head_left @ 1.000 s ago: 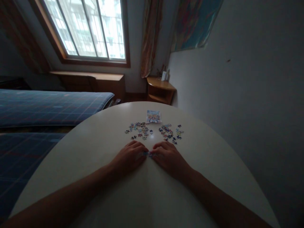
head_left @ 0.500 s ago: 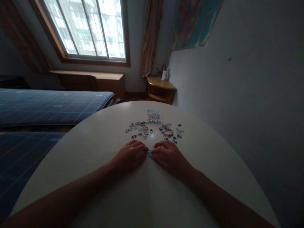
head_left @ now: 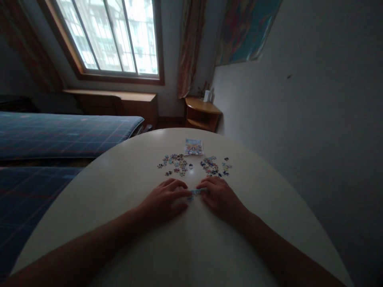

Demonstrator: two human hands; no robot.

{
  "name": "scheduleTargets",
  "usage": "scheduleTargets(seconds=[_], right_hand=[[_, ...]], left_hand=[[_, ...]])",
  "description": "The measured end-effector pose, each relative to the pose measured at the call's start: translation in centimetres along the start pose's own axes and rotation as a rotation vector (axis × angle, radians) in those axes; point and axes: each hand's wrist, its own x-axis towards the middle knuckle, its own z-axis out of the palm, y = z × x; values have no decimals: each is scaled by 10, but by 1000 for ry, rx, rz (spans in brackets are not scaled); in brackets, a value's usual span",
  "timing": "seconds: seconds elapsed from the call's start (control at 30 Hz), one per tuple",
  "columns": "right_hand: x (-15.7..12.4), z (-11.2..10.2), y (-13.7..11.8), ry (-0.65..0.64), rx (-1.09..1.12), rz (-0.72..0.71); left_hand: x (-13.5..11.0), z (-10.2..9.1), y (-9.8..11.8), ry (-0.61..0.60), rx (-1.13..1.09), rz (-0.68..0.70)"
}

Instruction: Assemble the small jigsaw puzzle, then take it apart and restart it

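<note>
A short strip of light-blue jigsaw puzzle pieces (head_left: 196, 192) lies on the table between my hands. They look joined, though fingers cover both ends. My left hand (head_left: 166, 199) rests at the strip's left end, its index fingertip touching it and the thumb spread apart below. Curled over the right end, my right hand (head_left: 220, 197) has the strip between its fingers and thumb. Beyond my hands, loose puzzle pieces form a left pile (head_left: 176, 161) and a right pile (head_left: 211, 165). One single dark-and-white piece (head_left: 190, 166) sits between the piles.
A small picture packet (head_left: 194, 147) lies behind the piles on the round white table (head_left: 140, 155). To the left is a bed with a blue plaid mattress (head_left: 68, 133). A wooden corner cabinet (head_left: 203, 105) stands past the table, and a wall runs along the right.
The strip has shifted slightly right, and more of it shows. My left thumb has moved away from the index finger. My right hand has moved a little right.
</note>
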Motion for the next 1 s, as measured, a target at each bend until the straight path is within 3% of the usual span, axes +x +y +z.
scheduleTargets(seconds=[0.2,1.0], right_hand=[[0,-2,9,-45,43,-44],[-2,2,10,-32,104,-83]], left_hand=[[1,-5,1,-44,79,90],[-1,-3,1,-25,106,57]])
